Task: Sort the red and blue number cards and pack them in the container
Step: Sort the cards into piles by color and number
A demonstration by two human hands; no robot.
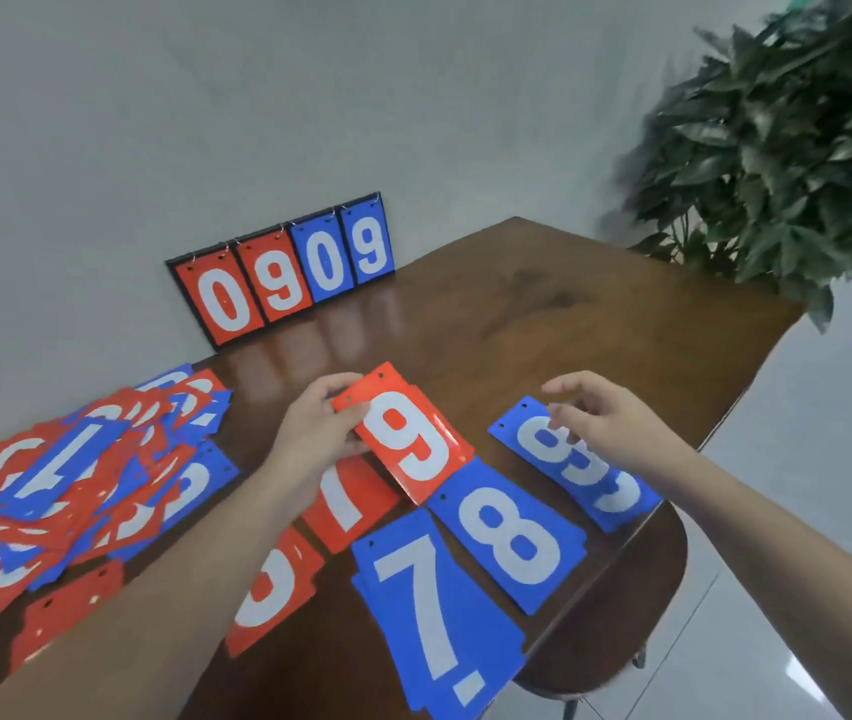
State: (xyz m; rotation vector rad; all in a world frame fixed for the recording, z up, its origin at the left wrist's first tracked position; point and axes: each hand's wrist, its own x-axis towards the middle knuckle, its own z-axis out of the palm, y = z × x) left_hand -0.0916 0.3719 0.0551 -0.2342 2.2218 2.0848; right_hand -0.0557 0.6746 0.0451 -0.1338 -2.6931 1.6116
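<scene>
Two hands busy: left hand (322, 433) has a pinch grip on the red 9 card (403, 433) above the table (569, 314); right hand (606, 423) hovers loose-fingered, holding nothing, over the blue card (533, 441). I'd square edges before stacking.

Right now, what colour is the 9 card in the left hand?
Red with a white 9, held by the left hand; head view.
</scene>
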